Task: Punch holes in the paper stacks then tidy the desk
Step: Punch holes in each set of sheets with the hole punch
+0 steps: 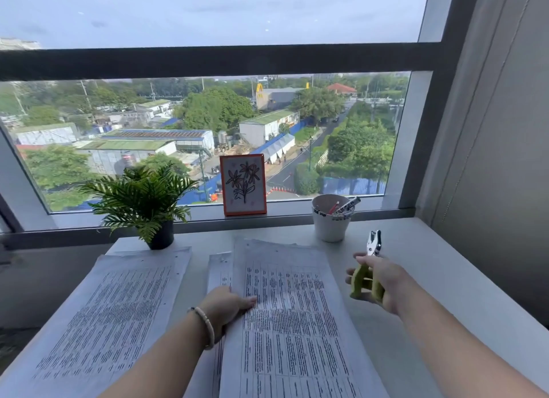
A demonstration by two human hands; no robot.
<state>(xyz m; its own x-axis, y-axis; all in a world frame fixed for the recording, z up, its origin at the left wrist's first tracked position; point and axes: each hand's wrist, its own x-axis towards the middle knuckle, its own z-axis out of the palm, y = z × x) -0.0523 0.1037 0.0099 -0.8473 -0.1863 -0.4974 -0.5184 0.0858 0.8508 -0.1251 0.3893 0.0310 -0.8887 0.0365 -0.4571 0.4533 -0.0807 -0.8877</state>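
- Right hand point(378, 280) curled round the yellow-green handles of a hole punch point(370, 267), lifted above the right part of the tabletop point(445, 278); metal head of the punch pointing away toward the window, clear of any paper.
- Left hand point(227, 304) lying at the left edge of the middle paper stack point(291, 314), thumb on top of the printed sheet, other fingers hidden at or under that edge; cannot tell whether pinching or merely resting, so grip uncertain.
- Beaded bracelet point(206, 326) on the left wrist.
- Hands apart, with the middle paper stack between them.
- Second paper stack point(110, 311) on the left side of the tabletop, angled, with small dark dots near its far edge; whether punched holes, cannot tell.
- Narrow strip of further sheets point(221, 268) showing from under the left side of the middle paper stack, also with small dots near its top.
- Potted fern point(142, 198) in a dark pot at the back left, just beyond the left stack's far corner.
- Framed flower drawing point(243, 185) with an orange border standing upright on the window ledge point(285, 210).
- White cup point(331, 219) at the back right, holding a marker and other pens, near the punch head but not touching.
- Beyond the glass, rooftops, trees and a road far below.
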